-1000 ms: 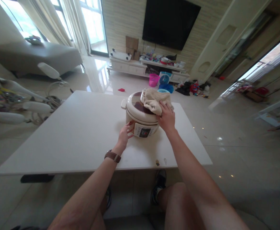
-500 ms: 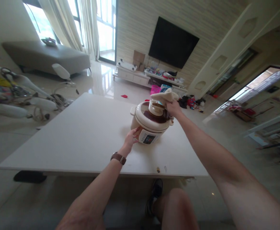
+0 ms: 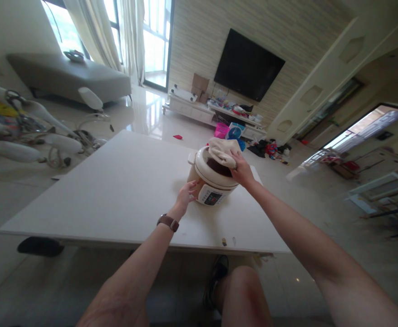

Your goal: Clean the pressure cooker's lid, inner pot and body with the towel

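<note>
A cream and brown electric pressure cooker (image 3: pixel 217 178) stands upright on the white table (image 3: pixel 117 190), its dark control panel facing me. My right hand (image 3: pixel 242 169) is closed on a cream cloth (image 3: pixel 223 152) and presses it onto the top of the lid. Most of the lid's raised handle is covered by the cloth. My left hand (image 3: pixel 185 196), with a brown watch on the wrist, rests its spread fingers against the left front side of the cooker's body.
Two small marks or scraps, one a yellowish piece (image 3: pixel 224 242), lie near the table's front edge. Behind the table are a pink basket (image 3: pixel 222 130) and a low white cabinet (image 3: pixel 192 111). An exercise machine or bike with white padded parts (image 3: pixel 15 151) stands at the left.
My right hand has moved left and slightly down with the cloth, from the lid's back right over the handle. My left hand stays at the cooker's side. The view has shifted slightly.
</note>
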A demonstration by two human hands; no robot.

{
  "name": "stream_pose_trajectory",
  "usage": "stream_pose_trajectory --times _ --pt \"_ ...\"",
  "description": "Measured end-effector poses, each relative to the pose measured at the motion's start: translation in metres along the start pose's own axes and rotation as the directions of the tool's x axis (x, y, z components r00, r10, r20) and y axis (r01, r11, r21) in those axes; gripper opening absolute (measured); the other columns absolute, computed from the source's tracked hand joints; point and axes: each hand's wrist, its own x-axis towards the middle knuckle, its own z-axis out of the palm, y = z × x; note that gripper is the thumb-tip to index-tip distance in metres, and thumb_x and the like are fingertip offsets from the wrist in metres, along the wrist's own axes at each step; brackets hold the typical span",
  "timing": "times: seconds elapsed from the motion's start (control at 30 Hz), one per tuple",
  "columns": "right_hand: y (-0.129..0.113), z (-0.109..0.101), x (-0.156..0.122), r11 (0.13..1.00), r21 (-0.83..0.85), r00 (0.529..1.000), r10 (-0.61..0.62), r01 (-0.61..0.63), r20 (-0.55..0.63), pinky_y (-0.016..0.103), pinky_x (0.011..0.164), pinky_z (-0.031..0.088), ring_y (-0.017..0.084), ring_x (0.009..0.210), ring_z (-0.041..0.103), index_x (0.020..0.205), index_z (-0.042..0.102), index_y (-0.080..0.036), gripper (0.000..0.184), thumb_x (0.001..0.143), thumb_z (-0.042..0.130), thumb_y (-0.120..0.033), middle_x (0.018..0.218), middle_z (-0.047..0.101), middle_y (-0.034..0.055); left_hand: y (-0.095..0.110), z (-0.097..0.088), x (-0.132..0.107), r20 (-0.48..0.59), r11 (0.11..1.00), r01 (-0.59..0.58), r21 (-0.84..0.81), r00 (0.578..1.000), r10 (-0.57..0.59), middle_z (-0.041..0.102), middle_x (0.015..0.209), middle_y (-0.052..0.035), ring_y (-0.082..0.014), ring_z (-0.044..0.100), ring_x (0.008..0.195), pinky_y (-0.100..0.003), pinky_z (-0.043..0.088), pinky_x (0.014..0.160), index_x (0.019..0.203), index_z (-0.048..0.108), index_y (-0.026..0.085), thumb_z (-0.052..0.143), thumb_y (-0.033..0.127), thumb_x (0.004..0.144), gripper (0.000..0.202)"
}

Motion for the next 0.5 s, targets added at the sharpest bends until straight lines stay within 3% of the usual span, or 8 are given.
stream_pose_trajectory --times 0.1,0.2,0.4,0.5 --pt "-0.009 0.001 -0.028 0.996 -0.093 0.998 -0.001 0.007 0.069 0.061 0.131 0.034 0.039 0.166 0.027 0.162 0.051 -0.029 0.074 0.090 0.061 -0.019 0.175 0.039 0.0038 -0.001 -0.001 0.000 -0.003 1.000 -0.008 -0.001 1.000 0.008 0.065 0.152 -0.0144 -0.0321 0.065 0.124 -0.034 0.055 0.078 0.123 0.077 0.022 0.059 0.046 0.088 0.046" --pt "-0.017 0.000 -0.038 0.988 -0.152 0.983 -0.010 0.038 0.181 0.064 0.130 0.034 0.040 0.166 0.027 0.164 0.047 -0.032 0.084 0.084 0.067 -0.015 0.173 0.042 0.0024 -0.004 0.000 0.001 -0.001 1.000 -0.012 0.004 1.000 0.012 0.066 0.151 -0.0142 -0.0324 0.065 0.124 -0.034 0.055 0.079 0.122 0.077 0.022 0.059 0.047 0.088 0.046" --pt "-0.044 -0.006 -0.028 0.989 -0.071 0.975 0.139 -0.129 0.175 0.055 0.124 0.044 0.037 0.157 0.046 0.154 0.060 -0.034 0.064 0.091 0.061 -0.021 0.160 0.060 0.0004 -0.007 0.001 0.007 -0.018 0.999 -0.039 -0.013 0.999 0.039 0.068 0.147 -0.0140 -0.0302 0.069 0.119 -0.034 0.054 0.078 0.123 0.076 0.021 0.056 0.044 0.089 0.045" --pt "-0.056 -0.014 -0.023 0.974 0.048 0.959 0.210 -0.223 0.190 0.053 0.117 0.050 0.037 0.140 0.063 0.144 0.069 -0.033 0.053 0.092 0.060 -0.027 0.143 0.074 0.0026 -0.005 -0.003 0.009 -0.045 0.994 -0.085 -0.067 0.996 0.082 0.071 0.143 -0.0139 -0.0273 0.072 0.113 -0.033 0.055 0.078 0.120 0.074 0.020 0.055 0.041 0.089 0.042"
